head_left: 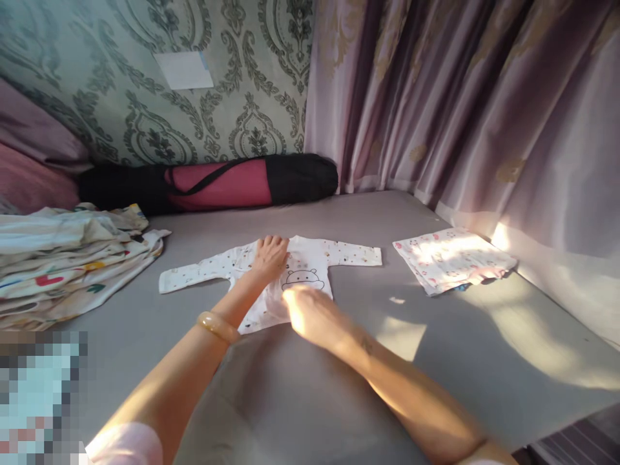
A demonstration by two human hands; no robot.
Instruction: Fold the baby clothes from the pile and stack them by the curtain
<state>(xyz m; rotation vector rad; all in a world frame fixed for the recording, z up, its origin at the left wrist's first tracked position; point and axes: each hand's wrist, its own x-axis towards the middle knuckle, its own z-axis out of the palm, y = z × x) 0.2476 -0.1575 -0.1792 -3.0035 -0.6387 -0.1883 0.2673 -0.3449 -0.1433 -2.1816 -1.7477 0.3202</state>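
Observation:
A small white baby shirt (pixel 305 252) with long sleeves lies spread out on a grey sheet. Tiny prints dot its cloth, and a line-drawn animal face marks its front. My left hand (pixel 271 258) rests on the upper part near the collar, palm down, fingers laid on the fabric; a pale bangle (pixel 217 327) circles that wrist. Over the lower front, by the drawn face, is my right hand (pixel 314 316), slightly blurred, its fingers curled in. Whether cloth is pinched in them is hidden.
A folded white printed cloth (pixel 450 258) lies to the right. Crumpled patterned fabric (pixel 72 271) is heaped at left. A long black and dark-pink bag (pixel 217 184) lies against the papered wall (pixel 188 129). Purple curtains (pixel 411 84) hang along the right side.

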